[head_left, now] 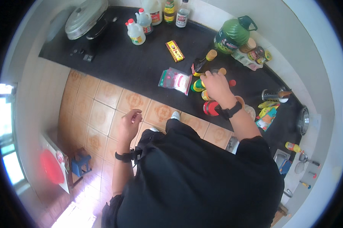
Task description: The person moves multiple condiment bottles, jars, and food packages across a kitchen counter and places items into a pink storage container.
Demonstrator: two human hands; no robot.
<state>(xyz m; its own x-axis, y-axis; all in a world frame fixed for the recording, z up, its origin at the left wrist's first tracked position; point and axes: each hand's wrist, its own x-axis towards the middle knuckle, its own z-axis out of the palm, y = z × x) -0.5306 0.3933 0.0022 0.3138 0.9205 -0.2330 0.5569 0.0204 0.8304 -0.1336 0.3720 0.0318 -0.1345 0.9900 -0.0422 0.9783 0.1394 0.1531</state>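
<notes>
My left hand (131, 121) hangs over the tiled floor, fingers loosely curled, with nothing visible in it. My right hand (216, 85) reaches among condiments on the black countertop (123, 57). Its fingers touch or hover over a bottle with a green and yellow label (198, 85); the hand hides whether they close on it. Beside that stand a dark sauce bottle with a tan cap (200, 66), a yellow-labelled container (206, 95) and a red container (210, 108). A clear plastic packet of white contents (180, 81) lies left of them, with a yellow and red box (175, 51) beyond.
A large green jug (231, 37) and several jars (256, 54) line the wall. White jugs (136, 33) and a lidded pan (86, 20) stand farther left. To the right are a metal utensil holder (271, 96), packets (266, 116) and a sink (281, 156). A blue stool (81, 164) is on the floor.
</notes>
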